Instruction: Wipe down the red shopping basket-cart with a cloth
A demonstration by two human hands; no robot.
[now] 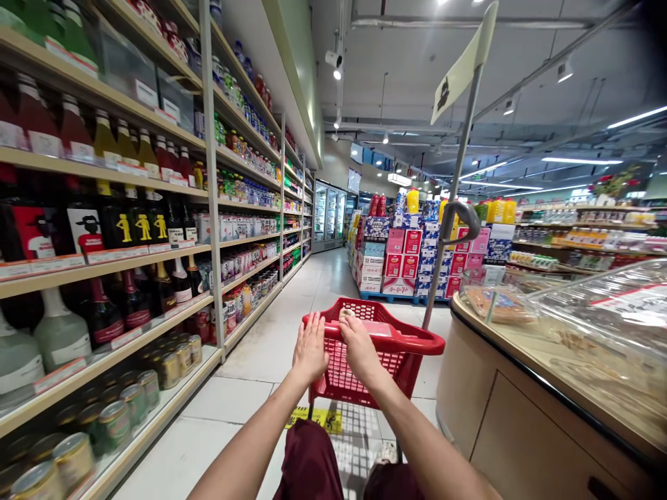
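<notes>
A red plastic shopping cart (417,368) with a lattice basket stands before me. Its red handle (409,342) runs across the near side. My left hand (311,348) lies on the handle's left end, fingers stretched forward and close together, not wrapped round it. Beside it, my right hand (358,346) is closed round the handle. A small pale thing (344,314) shows at its fingertips; I cannot make out what it is. Through the lattice I see the tiled floor. A grey pole (461,153) with a small flag (463,66) rises at the cart's right.
Along the left runs a long shelf unit (216,208) with bottles and cans. Stacked drink cartons (401,260) stand on a blue pallet ahead. Close on the right is a rounded counter (484,389) with clear covers. Glass-door fridges (329,212) stand at the aisle's far end.
</notes>
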